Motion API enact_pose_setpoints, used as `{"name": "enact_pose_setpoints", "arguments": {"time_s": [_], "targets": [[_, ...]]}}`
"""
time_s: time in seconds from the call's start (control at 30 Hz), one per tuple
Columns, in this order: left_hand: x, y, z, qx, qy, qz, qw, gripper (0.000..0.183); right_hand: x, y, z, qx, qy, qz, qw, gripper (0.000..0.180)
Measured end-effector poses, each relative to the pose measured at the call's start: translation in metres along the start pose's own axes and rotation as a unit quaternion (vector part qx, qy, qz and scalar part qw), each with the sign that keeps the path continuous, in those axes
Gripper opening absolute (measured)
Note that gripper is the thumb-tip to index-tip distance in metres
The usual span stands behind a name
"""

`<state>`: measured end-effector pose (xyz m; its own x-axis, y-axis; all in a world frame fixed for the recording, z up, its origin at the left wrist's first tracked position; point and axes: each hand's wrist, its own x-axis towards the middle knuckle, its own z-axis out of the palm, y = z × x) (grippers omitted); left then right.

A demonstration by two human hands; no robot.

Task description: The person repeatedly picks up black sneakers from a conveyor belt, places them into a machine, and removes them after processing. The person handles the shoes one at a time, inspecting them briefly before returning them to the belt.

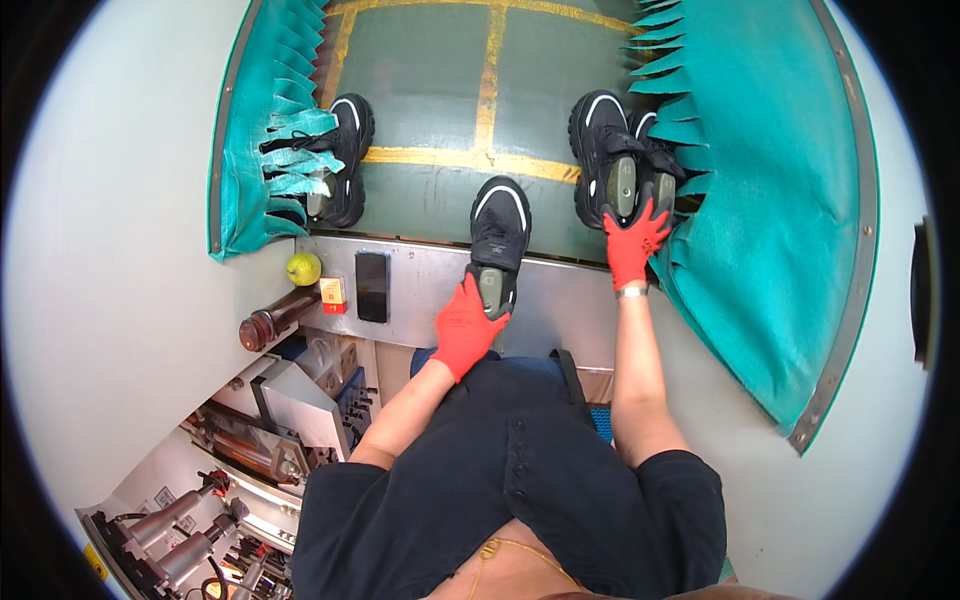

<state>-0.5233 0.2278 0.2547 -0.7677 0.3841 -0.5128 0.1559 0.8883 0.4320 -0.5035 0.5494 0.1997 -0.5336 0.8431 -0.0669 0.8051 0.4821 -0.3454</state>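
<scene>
My left hand, in a red glove with dark fingertips, grips the heel end of a black shoe with a green shoe last in it. That shoe lies with its toe pointing away over the belt's near edge. My right hand, gloved alike, is at the heels of two black shoes side by side on the green conveyor belt; its fingers touch the lasts, and its exact hold is partly hidden. One more black shoe stands at the belt's left side, partly under the curtain strips.
Teal slit curtains hang on both sides of the belt. On the metal ledge lie a smartphone, a small box and a yellow-green fruit, beside a dark cylindrical bottle. Machinery stands at lower left.
</scene>
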Motion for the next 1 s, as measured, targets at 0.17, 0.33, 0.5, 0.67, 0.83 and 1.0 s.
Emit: {"name": "enact_pose_setpoints", "arguments": {"time_s": [0.17,0.33,0.5,0.67,0.83,1.0], "targets": [[-0.019,0.005,0.006,-0.084,-0.048,0.060,0.994,0.104,-0.133,-0.026,-0.005,0.264,-0.270,-0.180,0.909,0.096],[-0.038,-0.021,0.016,-0.275,-0.113,0.065,0.953,0.094,-0.195,-0.050,-0.011,0.263,-0.265,-0.191,0.908,0.092],[-0.072,-0.057,0.059,-0.505,-0.058,-0.012,0.861,0.081,-0.214,-0.050,-0.003,0.192,-0.249,-0.182,0.932,0.095],[-0.129,-0.075,0.028,-0.555,0.084,-0.077,0.824,0.075,-0.210,-0.036,-0.002,0.214,-0.231,-0.170,0.934,0.092],[-0.199,-0.120,0.051,-0.556,0.212,-0.106,0.797,0.066,-0.168,-0.026,-0.017,0.391,-0.253,-0.182,0.866,0.084],[-0.244,-0.150,0.084,-0.638,0.297,-0.100,0.703,0.055,-0.192,-0.052,-0.068,0.463,-0.286,-0.335,0.769,0.064]]}}
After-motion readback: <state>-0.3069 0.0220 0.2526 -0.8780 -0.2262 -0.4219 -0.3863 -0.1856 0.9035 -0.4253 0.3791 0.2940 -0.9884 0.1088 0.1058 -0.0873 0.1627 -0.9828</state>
